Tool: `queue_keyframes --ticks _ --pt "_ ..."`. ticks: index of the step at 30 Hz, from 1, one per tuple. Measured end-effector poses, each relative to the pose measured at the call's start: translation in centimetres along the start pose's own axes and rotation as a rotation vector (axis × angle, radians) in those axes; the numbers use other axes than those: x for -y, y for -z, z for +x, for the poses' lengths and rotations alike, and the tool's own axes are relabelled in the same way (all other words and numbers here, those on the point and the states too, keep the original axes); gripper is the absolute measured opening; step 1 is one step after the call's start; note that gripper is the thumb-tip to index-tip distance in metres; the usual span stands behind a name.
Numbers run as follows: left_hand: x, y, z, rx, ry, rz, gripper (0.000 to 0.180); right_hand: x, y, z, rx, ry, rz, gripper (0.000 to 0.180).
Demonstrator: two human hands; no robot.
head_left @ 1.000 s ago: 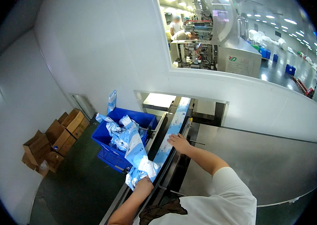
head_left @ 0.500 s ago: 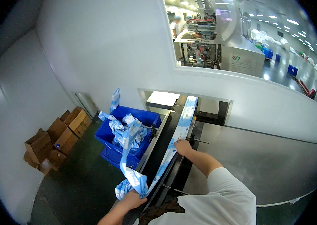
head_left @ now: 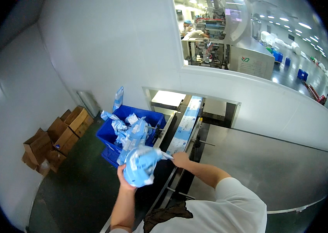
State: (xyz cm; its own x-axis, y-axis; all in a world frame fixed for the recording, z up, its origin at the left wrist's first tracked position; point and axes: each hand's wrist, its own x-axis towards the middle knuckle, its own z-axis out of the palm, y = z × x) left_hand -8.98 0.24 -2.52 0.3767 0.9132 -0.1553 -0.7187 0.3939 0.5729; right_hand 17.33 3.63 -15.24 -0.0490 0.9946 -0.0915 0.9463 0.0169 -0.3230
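A crumpled bundle of blue-and-white packaging film point(head_left: 140, 166) is gripped in my left hand point(head_left: 123, 179), raised over the near left side of the conveyor. My right hand point(head_left: 180, 159) is closed on a narrow twisted end of the film at the conveyor's right rail, between the bundle and the flat strip. That flat strip of printed film point(head_left: 186, 126) lies along the conveyor and comes through the wall opening. Just beyond my left hand, more crumpled film point(head_left: 135, 134) fills a blue crate point(head_left: 157, 119), with one piece sticking up at its back corner.
A steel table point(head_left: 264, 167) adjoins the conveyor on the right. Opened cardboard boxes point(head_left: 61, 138) stand on the floor at the left wall. Metal rods and clamps point(head_left: 198, 143) project from the rails. Behind the window are a machine point(head_left: 212, 42) and people at work.
My left hand has risen and moved forward with the film, now gathered into a larger bundle. My right hand has drawn slightly nearer and left, and the film between the hands is now short.
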Motion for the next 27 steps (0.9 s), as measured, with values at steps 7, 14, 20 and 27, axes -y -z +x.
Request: queue_keyframes --ticks 7,14,20,27 --pt "4.0 -5.6 5.8 -0.116 -0.224 -0.211 0.053 2.8 -0.9 -3.0 -0.014 0.135 -0.067 0.024" --pt "11.8 4.0 14.6 -0.527 -0.420 0.634 0.038 5.5 -0.6 -5.9 -0.042 0.315 -0.101 0.017" --pt "12.8 3.7 9.8 -0.293 -0.772 1.679 0.038 6.8 -1.3 -7.8 -0.179 0.507 -0.058 0.012" --pt "9.6 4.3 3.6 -0.086 -0.318 1.888 0.029 6.3 0.1 -9.4 -0.276 0.883 0.222 0.018"
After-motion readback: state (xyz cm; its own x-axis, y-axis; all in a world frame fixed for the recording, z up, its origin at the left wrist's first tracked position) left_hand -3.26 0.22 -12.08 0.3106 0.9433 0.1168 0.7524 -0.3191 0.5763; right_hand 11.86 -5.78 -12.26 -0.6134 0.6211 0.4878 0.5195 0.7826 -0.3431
